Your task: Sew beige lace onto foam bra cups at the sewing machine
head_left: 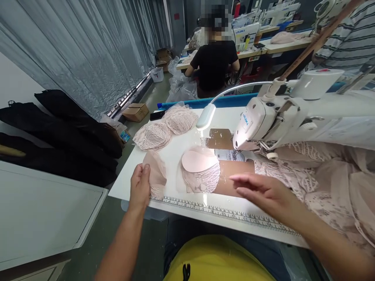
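At table left, left fingers (145,168) pinch sheer fabric (157,175), partly hidden; right fingers (244,184) hang released, empty.

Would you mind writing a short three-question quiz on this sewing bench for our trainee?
1. Multiple choice: what is held between the thumb and fingers of the left hand?
A) a pair of scissors
B) a sheer fabric piece
C) a cone of thread

2. True or false: the right hand has its fingers extended and grips no fabric.

3. Fill in the blank: the smooth oval pad lies on top of a cup piece patterned with ____.

Key: 1. B; 2. true; 3. lace
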`<state>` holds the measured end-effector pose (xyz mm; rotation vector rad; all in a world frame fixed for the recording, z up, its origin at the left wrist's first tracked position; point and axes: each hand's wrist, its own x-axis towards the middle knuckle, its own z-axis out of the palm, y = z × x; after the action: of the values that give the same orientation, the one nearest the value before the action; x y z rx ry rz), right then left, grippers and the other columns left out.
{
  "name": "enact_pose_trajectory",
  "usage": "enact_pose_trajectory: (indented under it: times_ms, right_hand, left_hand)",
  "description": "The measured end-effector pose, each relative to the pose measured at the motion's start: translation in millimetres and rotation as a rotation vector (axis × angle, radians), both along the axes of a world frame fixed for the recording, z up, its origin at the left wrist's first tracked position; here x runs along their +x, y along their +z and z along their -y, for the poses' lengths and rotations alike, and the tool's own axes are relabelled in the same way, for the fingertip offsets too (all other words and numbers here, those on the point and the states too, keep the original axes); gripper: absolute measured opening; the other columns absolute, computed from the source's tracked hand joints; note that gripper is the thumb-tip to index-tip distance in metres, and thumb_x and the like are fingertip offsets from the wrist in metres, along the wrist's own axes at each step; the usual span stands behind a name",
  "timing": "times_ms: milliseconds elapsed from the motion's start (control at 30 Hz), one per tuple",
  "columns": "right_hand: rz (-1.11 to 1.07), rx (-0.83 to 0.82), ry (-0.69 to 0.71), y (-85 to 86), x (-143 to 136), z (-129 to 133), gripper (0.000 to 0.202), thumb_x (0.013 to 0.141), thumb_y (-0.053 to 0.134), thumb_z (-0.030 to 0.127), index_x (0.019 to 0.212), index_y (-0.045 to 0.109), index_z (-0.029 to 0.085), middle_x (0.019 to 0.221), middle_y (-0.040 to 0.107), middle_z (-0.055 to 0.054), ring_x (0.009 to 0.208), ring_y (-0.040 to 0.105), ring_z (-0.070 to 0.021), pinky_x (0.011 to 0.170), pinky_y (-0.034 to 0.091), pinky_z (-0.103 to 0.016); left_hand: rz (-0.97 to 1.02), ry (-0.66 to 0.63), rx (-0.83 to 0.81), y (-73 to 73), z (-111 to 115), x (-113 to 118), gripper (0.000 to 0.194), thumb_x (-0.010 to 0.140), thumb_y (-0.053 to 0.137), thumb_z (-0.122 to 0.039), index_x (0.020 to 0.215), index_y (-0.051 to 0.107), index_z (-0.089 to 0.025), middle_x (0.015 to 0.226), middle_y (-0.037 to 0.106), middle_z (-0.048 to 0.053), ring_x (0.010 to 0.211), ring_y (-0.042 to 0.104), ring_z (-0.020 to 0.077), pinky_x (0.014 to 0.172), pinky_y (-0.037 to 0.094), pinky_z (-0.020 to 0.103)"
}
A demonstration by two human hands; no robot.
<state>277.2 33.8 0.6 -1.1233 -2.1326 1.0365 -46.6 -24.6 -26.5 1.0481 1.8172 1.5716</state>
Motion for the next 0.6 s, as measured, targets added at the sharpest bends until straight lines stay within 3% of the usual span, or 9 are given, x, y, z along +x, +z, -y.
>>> enact_pose_trajectory:
  times_ms: [67, 200, 333, 400, 467, 600]
  right_hand:
    - [-0.18, -0.049, 0.124, 2.1, -23, 18, 0.031, 0.083, 0.062, 0.036, 0.111, 0.064, 0.022, 0.09, 0.07, -0.006, 0.073, 0.065, -0.0187, 0.066, 0.055, -0.03]
    - [-0.45, 0.034, 0.163, -13.3, -69, 39, 0.038, 0.081, 0.065, 0.029, 0.117, 0.058, 0.022, 0.092, 0.065, -0.006, 0.068, 0.059, -0.0142, 0.069, 0.052, -0.03]
    - [-0.43, 0.097, 0.04, -27.6, -79, 41, 0.014, 0.086, 0.058, 0.031, 0.086, 0.063, 0.018, 0.077, 0.06, -0.004, 0.07, 0.055, -0.0156, 0.066, 0.048, -0.028]
    - [-0.445, 0.01, -0.035, -28.7, -70, 40, 0.025, 0.087, 0.055, 0.035, 0.07, 0.06, 0.017, 0.068, 0.057, -0.002, 0.065, 0.053, -0.0152, 0.064, 0.047, -0.028]
    - [-0.506, -0.144, -0.085, -27.2, -58, 39, 0.028, 0.085, 0.057, 0.039, 0.068, 0.061, 0.017, 0.065, 0.059, -0.001, 0.064, 0.056, -0.0161, 0.064, 0.048, -0.029]
    - [-0.697, -0.421, -0.175, -23.1, -31, 30, 0.032, 0.077, 0.067, 0.043, 0.098, 0.066, 0.018, 0.088, 0.07, -0.005, 0.08, 0.064, -0.0221, 0.075, 0.052, -0.036]
  left_hand:
    - [0.259, 0.003, 0.087, 1.8, 3, 27, 0.031, 0.084, 0.055, -0.052, 0.092, 0.055, -0.022, 0.078, 0.058, -0.002, 0.067, 0.055, 0.012, 0.061, 0.044, 0.02]
    - [0.429, -0.092, 0.101, -1.2, 2, 85, 0.028, 0.086, 0.054, -0.049, 0.088, 0.056, -0.021, 0.081, 0.059, 0.0, 0.076, 0.057, 0.0139, 0.068, 0.046, 0.022]
    - [0.439, -0.211, 0.107, -7.5, 5, 124, 0.027, 0.089, 0.05, -0.047, 0.092, 0.054, -0.021, 0.086, 0.058, 0.001, 0.081, 0.056, 0.0144, 0.075, 0.047, 0.024]
    - [0.381, -0.312, 0.091, -7.4, 8, 130, 0.025, 0.09, 0.048, -0.045, 0.093, 0.053, -0.021, 0.085, 0.056, 0.001, 0.08, 0.054, 0.0138, 0.075, 0.046, 0.024]
    - [0.269, -0.426, 0.077, -3.9, 6, 129, 0.024, 0.093, 0.044, -0.044, 0.092, 0.051, -0.021, 0.082, 0.054, 0.0, 0.075, 0.052, 0.0129, 0.072, 0.046, 0.024]
    - [-0.24, -0.507, 0.114, 6.7, -16, 111, 0.026, 0.094, 0.037, -0.041, 0.091, 0.052, -0.02, 0.088, 0.057, 0.003, 0.081, 0.054, 0.0161, 0.076, 0.045, 0.029]
